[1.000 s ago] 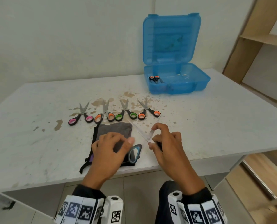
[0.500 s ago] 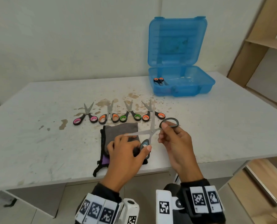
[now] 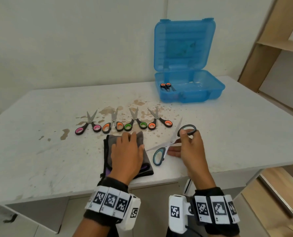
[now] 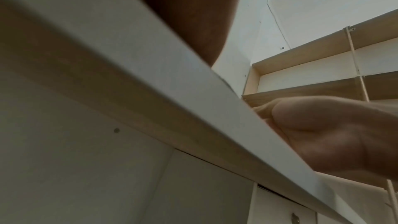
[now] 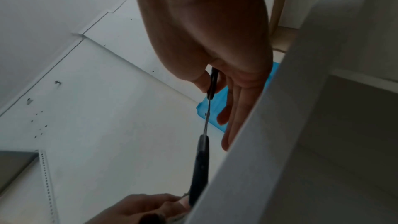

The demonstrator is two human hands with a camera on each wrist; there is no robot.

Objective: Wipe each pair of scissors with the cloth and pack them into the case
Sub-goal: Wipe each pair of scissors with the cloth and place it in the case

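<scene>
Nearest the front edge of the white table (image 3: pixel 39 159), the left hand (image 3: pixel 127 154) lay palm down on the folded grey cloth (image 3: pixel 140 135), its fingers straight and flat on the fabric, gripping nothing. Just beside it, the right hand (image 3: pixel 190 149) held a large pair of scissors (image 3: pixel 169 144) with the blades spread wide: thumb and forefinger pinched the upper black loop, while the blue-lined lower loop sat close to the tabletop next to the cloth, one blade tip reaching toward the left hand's thumb. Whether that lower loop actually touched the table could not be told. The other fingers of the right hand stretched out beneath the handles. Farther back, four small scissors lay in a row with blades pointing away: a pink-handled pair (image 3: pixel 88 124), an orange-handled pair (image 3: pixel 113 123), a green-handled pair (image 3: pixel 135 122), and another orange pair (image 3: pixel 159 120), all set among brown stains (image 3: pixel 137 102) on the surface. Beyond them, toward the far right of the table, the blue plastic case (image 3: pixel 215 89) stood open with its lid upright, and one small orange-handled pair of scissors (image 3: pixel 166 86) rested in its left part. A wooden shelf unit (image 3: pixel 270 45) rose at the right, against the wall.
</scene>
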